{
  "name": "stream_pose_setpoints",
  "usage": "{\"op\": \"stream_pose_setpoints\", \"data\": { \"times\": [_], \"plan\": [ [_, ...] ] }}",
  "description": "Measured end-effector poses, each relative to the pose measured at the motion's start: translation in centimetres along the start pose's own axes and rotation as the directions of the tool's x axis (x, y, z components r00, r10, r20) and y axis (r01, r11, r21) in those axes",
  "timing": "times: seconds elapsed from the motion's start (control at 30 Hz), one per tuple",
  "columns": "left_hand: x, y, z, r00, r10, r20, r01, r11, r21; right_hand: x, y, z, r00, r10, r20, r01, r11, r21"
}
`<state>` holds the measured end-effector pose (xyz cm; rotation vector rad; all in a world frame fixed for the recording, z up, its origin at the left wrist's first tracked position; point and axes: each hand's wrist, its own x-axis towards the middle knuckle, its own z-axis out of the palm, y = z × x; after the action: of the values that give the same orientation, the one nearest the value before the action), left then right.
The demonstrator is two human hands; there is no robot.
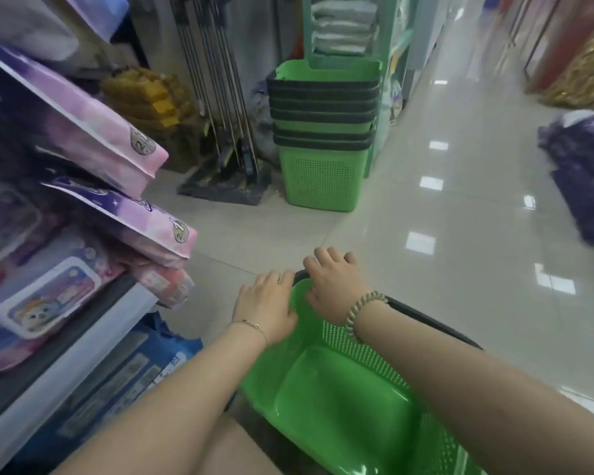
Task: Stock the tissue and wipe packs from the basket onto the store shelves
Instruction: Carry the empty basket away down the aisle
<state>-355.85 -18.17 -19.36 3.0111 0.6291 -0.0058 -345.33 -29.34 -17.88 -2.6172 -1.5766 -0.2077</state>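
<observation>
Both hands were on the far end of the green basket point(340, 406), which sat low in front of the person and tilted so that its bare inside floor faced the camera; no packs showed inside it. The left hand point(266, 303) gripped the far left corner, knuckles up and fingers curled over the outside of the rim, with the thumb against the inner wall. The right hand point(335, 284) was just beside it on the dark rim point(436, 323), fingers likewise curled down over the far edge. The two hands were nearly touching.

A thin chain bracelet point(251, 325) circled the left wrist and a beaded band point(360, 313) the right.

To the left of the left hand, close to it, stood the store shelf point(83, 341). On it lay pink and purple tissue packs point(93, 128), their ends jutting into the aisle, and below them a wipe pack point(45, 296) with a white-framed lid. Blue packs point(127, 368) lay under the shelf edge.

Well ahead on the tiled floor point(443, 217) stood a stack of green baskets point(323, 132), with long-handled cleaning tools point(216, 80) leaning beside it. Purple bundles point(583, 173) lay at the right, blurred.
</observation>
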Motion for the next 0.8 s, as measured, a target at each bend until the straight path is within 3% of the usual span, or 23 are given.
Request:
{"op": "stream_pose_setpoints", "data": {
  "times": [0.23, 0.43, 0.6, 0.8],
  "plan": [
    [1.7, 0.7, 6.5, 0.981, -0.097, 0.167, 0.104, 0.994, -0.037, -2.2, 3.2, 5.7, 0.985, 0.111, 0.132, -0.116, 0.993, 0.031],
    [2.2, 1.0, 9.2, 0.968, -0.231, 0.101, 0.239, 0.967, -0.082, -4.3, 5.4, 9.1, 0.946, 0.222, 0.237, -0.222, 0.975, -0.026],
    [2.1, 1.3, 10.3, 0.949, -0.283, 0.137, 0.301, 0.944, -0.133, -5.0, 6.4, 10.3, 0.902, 0.285, 0.324, -0.269, 0.958, -0.093],
    [2.4, 1.5, 10.9, 0.933, -0.345, 0.099, 0.358, 0.908, -0.216, -5.0, 5.8, 10.5, 0.877, 0.358, 0.320, -0.353, 0.932, -0.075]
  ]
}}
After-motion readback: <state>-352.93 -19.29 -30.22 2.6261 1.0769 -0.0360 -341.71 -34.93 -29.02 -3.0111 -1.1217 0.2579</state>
